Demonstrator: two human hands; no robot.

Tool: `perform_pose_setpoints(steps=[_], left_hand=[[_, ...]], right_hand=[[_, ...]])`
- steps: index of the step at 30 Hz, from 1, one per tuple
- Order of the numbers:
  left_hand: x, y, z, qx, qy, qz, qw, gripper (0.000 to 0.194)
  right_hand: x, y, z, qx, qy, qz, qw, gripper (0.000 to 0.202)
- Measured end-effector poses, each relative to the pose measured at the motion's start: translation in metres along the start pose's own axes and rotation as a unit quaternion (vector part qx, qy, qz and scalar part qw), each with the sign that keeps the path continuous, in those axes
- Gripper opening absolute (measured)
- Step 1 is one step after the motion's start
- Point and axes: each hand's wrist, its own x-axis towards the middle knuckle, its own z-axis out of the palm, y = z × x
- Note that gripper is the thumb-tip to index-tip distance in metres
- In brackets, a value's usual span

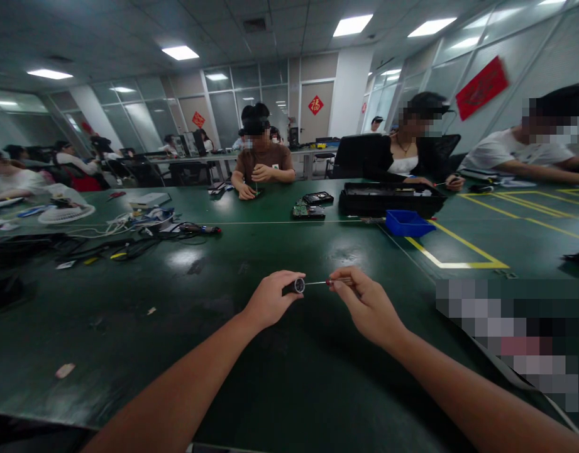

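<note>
Between the thumb and fingers of my left hand [273, 297] is a small black cylindrical part [298, 285] with a pale ring round its open end. That end faces to the right and toward me. My right hand [364, 305] is closed on the handle of a screwdriver [320, 283], whose thin metal shaft points left. The shaft's tip reaches the rim of the cylinder; whether it sits inside cannot be made out. Both hands are held just above the green table [251, 390].
Opened hard drives [309, 212] lie farther back. A black tray [393, 200] and a blue bin [408, 223] stand at back right. Cables [129, 245] and a white fan [66, 212] are on the left. A person [263, 157] works across the table; others sit at right.
</note>
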Motion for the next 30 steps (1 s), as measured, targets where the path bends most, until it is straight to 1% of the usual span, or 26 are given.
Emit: perform_pose_setpoints(steps=[3, 7, 10, 12, 15, 16, 18, 20, 22, 24, 25, 26, 27, 28, 29, 30], left_hand=[[0.0, 0.001, -0.001, 0.001, -0.001, 0.001, 1.0, 0.036], [-0.001, -0.003, 0.0, 0.003, -0.006, 0.018, 1.0, 0.038], [-0.001, -0.005, 0.001, 0.006, -0.005, 0.021, 1.0, 0.039], [-0.001, -0.006, 0.001, 0.007, -0.003, 0.017, 1.0, 0.039], [-0.001, -0.006, -0.001, 0.005, 0.001, 0.011, 1.0, 0.037], [-0.001, -0.006, -0.002, 0.005, 0.002, 0.01, 1.0, 0.037], [-0.001, -0.005, -0.001, 0.003, 0.003, 0.004, 1.0, 0.038], [-0.001, -0.003, 0.0, 0.005, -0.002, -0.011, 1.0, 0.038], [-0.001, 0.0, 0.001, 0.01, -0.006, -0.026, 1.0, 0.038], [0.0, 0.002, 0.001, 0.015, -0.005, -0.025, 1.0, 0.038], [0.0, 0.003, 0.001, 0.021, -0.004, -0.016, 1.0, 0.039], [0.001, 0.003, 0.0, 0.031, -0.004, -0.006, 0.999, 0.039], [0.001, 0.003, -0.001, 0.047, -0.007, 0.002, 0.999, 0.039], [0.002, 0.002, -0.002, 0.066, -0.011, 0.004, 0.998, 0.038], [0.003, 0.0, -0.003, 0.086, -0.017, 0.001, 0.996, 0.037], [0.003, -0.002, -0.003, 0.101, -0.024, -0.008, 0.995, 0.036]], right_hand=[[0.0, 0.0, 0.001, -0.008, -0.015, 0.013, 1.0, 0.021], [0.0, -0.001, 0.003, -0.053, -0.008, 0.031, 0.998, 0.034], [-0.001, -0.003, 0.003, -0.04, -0.001, 0.017, 0.999, 0.028], [-0.002, -0.003, 0.003, -0.019, -0.016, 0.017, 1.0, 0.028], [-0.003, -0.002, 0.004, -0.018, -0.037, 0.035, 0.999, 0.03], [-0.003, -0.001, 0.004, -0.02, -0.034, 0.042, 0.998, 0.032], [-0.002, 0.0, 0.005, -0.004, -0.008, 0.054, 0.998, 0.028], [-0.001, 0.001, 0.007, 0.037, 0.018, 0.072, 0.997, 0.024], [0.001, 0.003, 0.01, 0.092, 0.031, 0.093, 0.991, 0.023], [0.005, 0.005, 0.011, 0.184, 0.048, 0.123, 0.974, 0.024], [0.007, 0.006, 0.012, 0.245, 0.058, 0.145, 0.957, 0.024], [0.01, 0.008, 0.012, 0.318, 0.072, 0.175, 0.929, 0.023], [0.012, 0.01, 0.012, 0.386, 0.066, 0.214, 0.895, 0.021], [0.015, 0.012, 0.012, 0.424, 0.054, 0.253, 0.868, 0.021], [0.016, 0.014, 0.012, 0.437, 0.056, 0.277, 0.854, 0.02], [0.018, 0.016, 0.011, 0.433, 0.075, 0.281, 0.853, 0.019]])
